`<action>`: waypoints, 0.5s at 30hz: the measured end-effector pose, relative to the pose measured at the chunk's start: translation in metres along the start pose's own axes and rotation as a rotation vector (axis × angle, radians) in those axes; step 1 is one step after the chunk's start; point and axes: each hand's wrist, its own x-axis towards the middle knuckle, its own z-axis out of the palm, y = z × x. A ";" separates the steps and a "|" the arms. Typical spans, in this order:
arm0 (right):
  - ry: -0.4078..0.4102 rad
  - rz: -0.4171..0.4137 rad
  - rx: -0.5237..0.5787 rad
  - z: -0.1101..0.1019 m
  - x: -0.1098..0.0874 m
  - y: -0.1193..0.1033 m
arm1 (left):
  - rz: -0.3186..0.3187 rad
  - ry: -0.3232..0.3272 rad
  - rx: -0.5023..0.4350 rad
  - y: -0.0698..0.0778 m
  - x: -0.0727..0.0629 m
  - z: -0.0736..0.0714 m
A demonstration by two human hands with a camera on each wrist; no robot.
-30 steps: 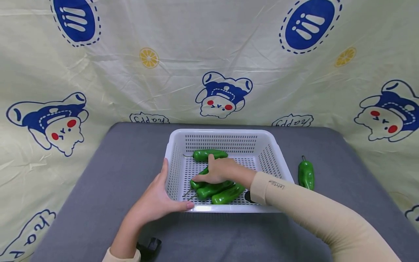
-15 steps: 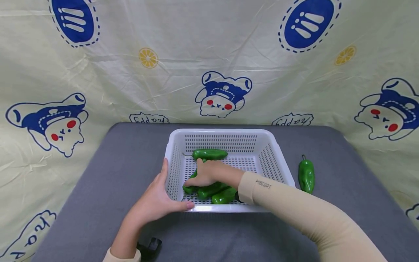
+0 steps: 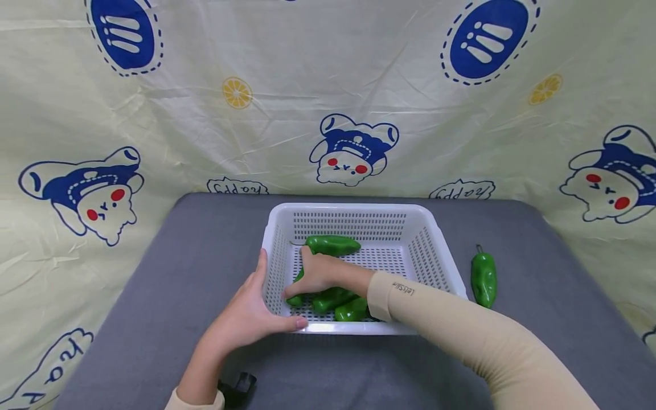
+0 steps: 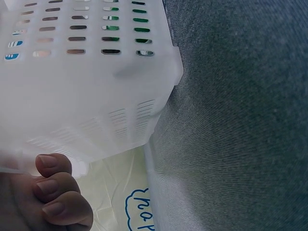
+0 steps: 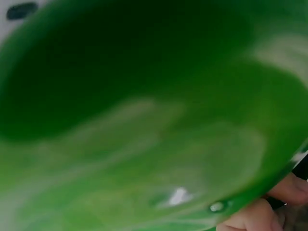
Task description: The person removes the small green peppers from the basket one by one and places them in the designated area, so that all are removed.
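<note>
Holding a green pepper (image 3: pixel 295 300) near the left edge of the white basket (image 3: pixel 361 327), your right hand (image 3: pixel 319 272) has thumb and fingers set around it. Your left hand (image 3: pixel 245 312) grips the basket at its near left corner, thumb along the near rim.

You have five green peppers in sight: four in the basket, one outside. Of the other three inside, one far pepper (image 3: pixel 334 245) lies toward the far wall, and two near peppers (image 3: pixel 330 300) sit by the near wall, partly covered.

Your left wrist view adds three bent fingers against the basket's outside, and green through its slots; your right wrist view is mostly blurred green, with fingertips at a corner.

Your right sleeve (image 3: pixel 451 327) hides the basket's near right corner. Past its right edge, the loose pepper (image 3: pixel 483 278) rests on the grey tabletop (image 3: pixel 205 245), before a printed curtain (image 3: pixel 287 51).
</note>
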 end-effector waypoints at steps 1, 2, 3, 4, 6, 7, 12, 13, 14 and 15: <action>0.003 -0.004 -0.003 0.001 0.000 0.001 | 0.003 0.000 -0.003 0.000 0.001 0.001; 0.003 -0.008 -0.010 0.001 0.000 0.001 | 0.004 0.000 -0.006 0.000 0.001 0.001; 0.004 -0.010 -0.016 0.001 0.000 0.002 | 0.007 0.000 -0.007 0.000 0.001 0.002; 0.001 -0.013 -0.024 0.001 0.000 0.003 | 0.006 -0.001 -0.013 0.000 0.001 0.002; -0.010 -0.020 -0.032 0.001 0.000 0.004 | 0.005 -0.002 -0.017 0.000 0.001 0.002; -0.017 -0.024 -0.039 0.000 0.000 0.004 | 0.004 -0.004 -0.020 0.000 0.001 0.003; -0.016 -0.079 -0.028 -0.012 -0.002 0.007 | -0.001 -0.006 -0.013 0.000 0.001 0.003; -0.013 -0.093 -0.019 -0.016 -0.002 0.007 | -0.003 -0.006 -0.014 0.000 0.001 0.003; -0.006 -0.106 -0.013 -0.020 -0.003 0.008 | -0.006 -0.003 -0.014 0.000 0.001 0.003; 0.002 -0.118 -0.006 -0.025 -0.004 0.008 | -0.006 -0.002 -0.018 0.000 0.001 0.003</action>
